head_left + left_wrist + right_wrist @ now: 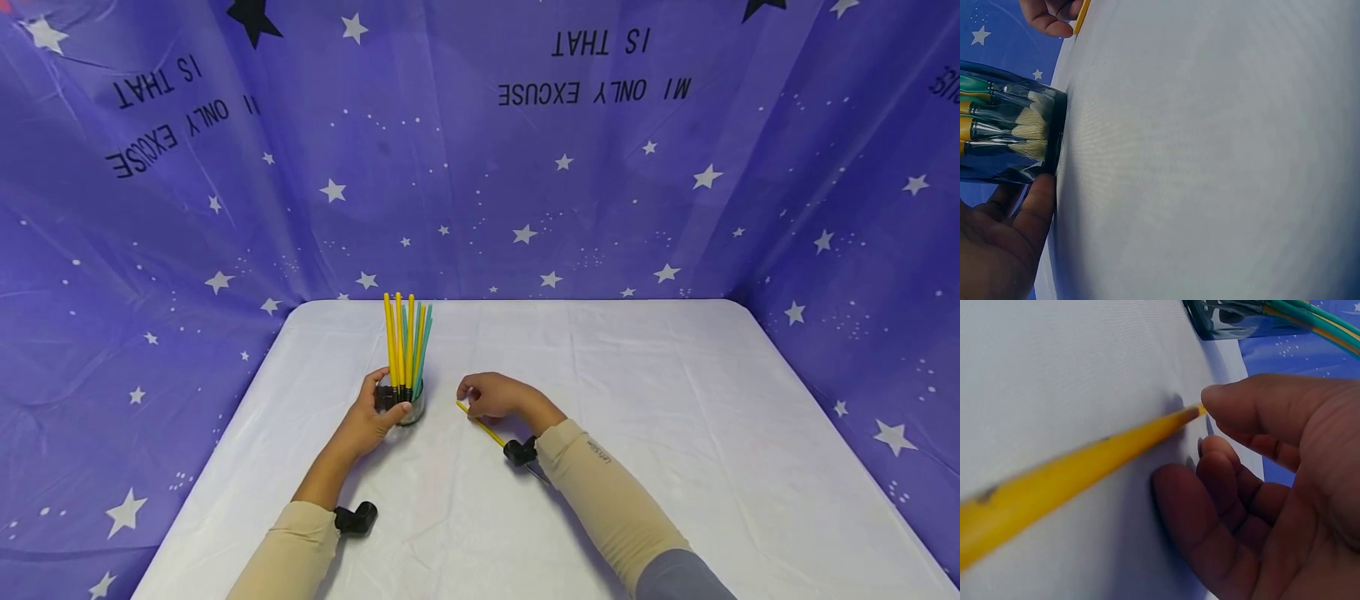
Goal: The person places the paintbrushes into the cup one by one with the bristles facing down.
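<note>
A clear glass jar (408,406) stands on the white table (675,433), full of yellow and green paintbrushes (405,342) with handles up. The left wrist view shows their bristles (1029,131) down at the jar's base. My left hand (378,412) grips the jar from the left, thumb (1035,209) against its lower wall. Just right of the jar a single yellow paintbrush (483,428) lies on the cloth. My right hand (487,396) is curled over its far end, and in the right wrist view the fingertips (1213,400) pinch the tip of the handle (1079,465).
Purple star-printed cloth (600,183) hangs behind and on both sides of the table. The tabletop is covered with a white, slightly creased cloth. Both forearms wear beige sleeves (600,492) with black wrist cameras.
</note>
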`<state>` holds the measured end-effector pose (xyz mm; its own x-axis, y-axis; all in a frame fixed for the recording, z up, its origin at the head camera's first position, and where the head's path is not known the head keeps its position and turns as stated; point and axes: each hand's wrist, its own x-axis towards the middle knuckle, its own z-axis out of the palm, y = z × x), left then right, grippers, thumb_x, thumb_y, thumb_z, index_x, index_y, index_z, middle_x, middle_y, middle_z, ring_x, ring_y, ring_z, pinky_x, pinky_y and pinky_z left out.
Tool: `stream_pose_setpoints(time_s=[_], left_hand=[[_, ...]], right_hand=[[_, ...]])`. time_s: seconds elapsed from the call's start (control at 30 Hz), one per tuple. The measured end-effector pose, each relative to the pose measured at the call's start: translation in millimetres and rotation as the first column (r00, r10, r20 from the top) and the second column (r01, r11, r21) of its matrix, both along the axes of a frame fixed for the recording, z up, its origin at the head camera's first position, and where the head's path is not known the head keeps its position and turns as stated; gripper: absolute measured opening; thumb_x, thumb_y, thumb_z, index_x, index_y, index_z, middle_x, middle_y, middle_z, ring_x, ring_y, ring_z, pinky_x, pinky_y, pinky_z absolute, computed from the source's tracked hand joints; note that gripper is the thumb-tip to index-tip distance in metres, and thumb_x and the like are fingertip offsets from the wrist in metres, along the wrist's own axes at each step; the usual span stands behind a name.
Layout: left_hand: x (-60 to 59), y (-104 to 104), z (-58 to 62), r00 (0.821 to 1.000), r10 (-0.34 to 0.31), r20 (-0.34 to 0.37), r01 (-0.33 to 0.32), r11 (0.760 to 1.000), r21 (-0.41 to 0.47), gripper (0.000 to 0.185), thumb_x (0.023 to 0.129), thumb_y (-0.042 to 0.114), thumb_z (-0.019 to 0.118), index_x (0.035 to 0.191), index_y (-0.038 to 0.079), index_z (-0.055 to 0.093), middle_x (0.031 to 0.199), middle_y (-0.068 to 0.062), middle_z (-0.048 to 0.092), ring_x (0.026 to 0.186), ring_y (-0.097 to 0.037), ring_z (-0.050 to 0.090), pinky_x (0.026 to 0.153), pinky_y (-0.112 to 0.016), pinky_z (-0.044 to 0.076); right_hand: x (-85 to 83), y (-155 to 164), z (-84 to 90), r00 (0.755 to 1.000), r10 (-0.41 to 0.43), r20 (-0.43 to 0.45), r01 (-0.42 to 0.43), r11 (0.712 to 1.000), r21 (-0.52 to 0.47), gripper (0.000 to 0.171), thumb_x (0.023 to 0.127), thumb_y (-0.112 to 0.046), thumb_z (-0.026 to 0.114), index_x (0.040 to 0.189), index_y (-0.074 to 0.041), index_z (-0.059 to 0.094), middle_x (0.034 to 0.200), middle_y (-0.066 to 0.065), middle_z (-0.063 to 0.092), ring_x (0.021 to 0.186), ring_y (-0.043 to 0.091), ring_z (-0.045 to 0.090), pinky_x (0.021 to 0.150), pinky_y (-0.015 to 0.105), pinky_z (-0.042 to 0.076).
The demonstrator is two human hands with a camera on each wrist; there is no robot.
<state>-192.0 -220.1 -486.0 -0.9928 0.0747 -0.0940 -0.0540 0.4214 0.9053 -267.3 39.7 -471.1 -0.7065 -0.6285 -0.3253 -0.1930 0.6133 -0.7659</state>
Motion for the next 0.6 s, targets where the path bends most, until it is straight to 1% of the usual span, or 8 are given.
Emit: stream_pose_setpoints(time_s=[0.1, 0.23, 0.43, 0.6], left_hand=[[1.3, 0.9, 2.0, 1.0, -0.004, 0.001, 0.004, 1.0, 0.008, 0.082, 0.094, 0.026, 0.07, 0.155, 0.016, 0.016, 0.147, -0.029, 0.038, 0.133, -0.042, 0.041, 0.108, -0.059, 0.028], [0.9, 1.5, 1.8, 1.0, -0.003, 0.005, 0.003, 1.0, 0.007, 0.082, 0.094, 0.027, 0.07, 0.155, 0.018, 0.016, 0.146, -0.028, 0.039, 0.131, -0.042, 0.042, 0.107, -0.058, 0.029], [-1.8, 0.5, -1.2, 1.0, 0.009, 0.008, -0.009, 1.0, -0.004, 0.08, 0.094, 0.027, 0.07, 0.154, 0.02, 0.018, 0.144, -0.026, 0.042, 0.131, -0.04, 0.044, 0.108, -0.057, 0.029], [-2.4, -0.2, -2.1, 1.0, 0.014, 0.017, -0.014, 1.0, -0.009, 0.08, 0.093, 0.029, 0.07, 0.154, 0.022, 0.018, 0.149, -0.027, 0.037, 0.135, -0.042, 0.038, 0.11, -0.059, 0.025]], right_hand=[[0.8, -1.9, 0.2, 0.999, 0.007, -0.043, -0.006, 1.0, 0.026, 0.025, 0.088, 0.003, 0.065, 0.11, -0.008, 0.062, 0.073, 0.001, 0.05, 0.055, 0.013, 0.049, 0.054, 0.026, 0.043], [2.1, -3.9, 0.0, 0.996, 0.009, -0.092, -0.003, 0.998, 0.061, 0.025, 0.086, 0.004, 0.065, 0.107, -0.009, 0.062, 0.073, 0.001, 0.051, 0.054, 0.012, 0.049, 0.053, 0.025, 0.044], [4.1, -6.9, -0.5, 0.996, -0.02, -0.081, 0.025, 0.997, 0.068, 0.026, 0.086, 0.007, 0.065, 0.106, -0.01, 0.062, 0.074, 0.003, 0.051, 0.052, 0.013, 0.051, 0.052, 0.025, 0.045], [4.4, -7.5, -1.8, 0.996, -0.024, -0.086, 0.031, 0.996, 0.083, 0.024, 0.085, 0.005, 0.066, 0.103, -0.011, 0.062, 0.075, 0.004, 0.054, 0.053, 0.014, 0.053, 0.052, 0.026, 0.046]])
